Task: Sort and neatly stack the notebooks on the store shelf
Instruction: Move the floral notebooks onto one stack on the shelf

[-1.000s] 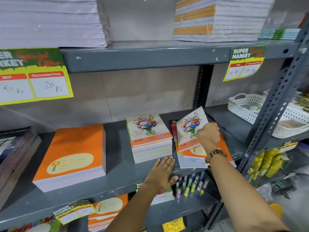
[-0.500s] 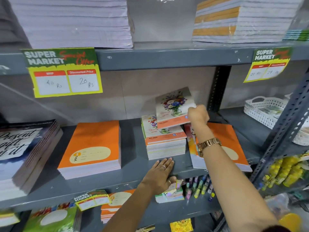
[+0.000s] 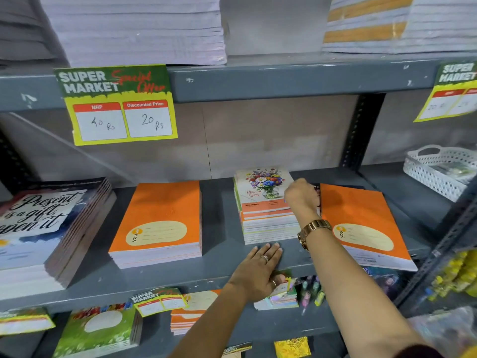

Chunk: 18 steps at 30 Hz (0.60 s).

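Observation:
A floral notebook [image 3: 260, 187] lies flat on top of the floral stack [image 3: 268, 228] in the middle of the grey shelf [image 3: 219, 257]. My right hand [image 3: 300, 198] is curled at that notebook's right edge, gripping it. My left hand [image 3: 259, 270] rests flat on the shelf's front lip just below the stack, holding nothing. A stack of orange notebooks [image 3: 160, 223] sits to the left. More orange notebooks [image 3: 361, 223] lie askew on the right, partly behind my right forearm.
A dark stack lettered "Present is a gift" [image 3: 38, 228] fills the far left. A white basket [image 3: 438, 166] stands at the right behind a slanted metal post [image 3: 438, 251]. Price tags [image 3: 116, 104] hang from the shelf above. Pens [image 3: 312, 290] and small notebooks [image 3: 278, 298] lie below.
My right hand lifted the floral notebook off the right pile, carried it left and lowered it onto the floral stack. My left hand stayed on the shelf edge.

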Tool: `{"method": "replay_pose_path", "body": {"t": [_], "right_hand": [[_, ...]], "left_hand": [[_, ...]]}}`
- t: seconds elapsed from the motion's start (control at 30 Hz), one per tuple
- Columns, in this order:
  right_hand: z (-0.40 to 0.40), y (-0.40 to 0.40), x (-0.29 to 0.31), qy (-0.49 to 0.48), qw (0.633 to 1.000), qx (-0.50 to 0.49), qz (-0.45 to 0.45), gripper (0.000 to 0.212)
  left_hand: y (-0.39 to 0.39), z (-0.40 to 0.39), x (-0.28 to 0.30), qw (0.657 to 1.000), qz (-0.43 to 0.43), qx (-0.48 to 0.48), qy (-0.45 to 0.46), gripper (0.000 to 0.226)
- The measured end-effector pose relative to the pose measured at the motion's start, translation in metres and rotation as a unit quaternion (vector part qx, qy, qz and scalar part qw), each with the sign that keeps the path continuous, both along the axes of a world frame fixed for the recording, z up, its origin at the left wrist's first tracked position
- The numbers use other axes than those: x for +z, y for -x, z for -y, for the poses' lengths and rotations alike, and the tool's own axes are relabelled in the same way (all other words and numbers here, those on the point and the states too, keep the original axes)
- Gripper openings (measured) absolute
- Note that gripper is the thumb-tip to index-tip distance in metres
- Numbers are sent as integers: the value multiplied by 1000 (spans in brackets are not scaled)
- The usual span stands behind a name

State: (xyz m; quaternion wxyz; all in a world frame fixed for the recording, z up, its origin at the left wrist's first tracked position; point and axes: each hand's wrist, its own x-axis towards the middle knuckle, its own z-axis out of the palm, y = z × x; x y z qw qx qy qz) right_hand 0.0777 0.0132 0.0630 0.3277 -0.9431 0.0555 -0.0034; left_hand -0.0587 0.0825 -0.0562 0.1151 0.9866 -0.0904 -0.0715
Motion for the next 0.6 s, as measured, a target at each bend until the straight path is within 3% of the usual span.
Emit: {"method": "replay_pose_path", "body": {"t": [0.33,0.6], "right_hand": [[6,2,-6,90,996,11,13,39],[73,-14,-21,94,993,-70,29,41]], "left_hand": [[-2,5,1,1000,2,7,3,104],[-24,38,10,993,-11,33,115,100]]}}
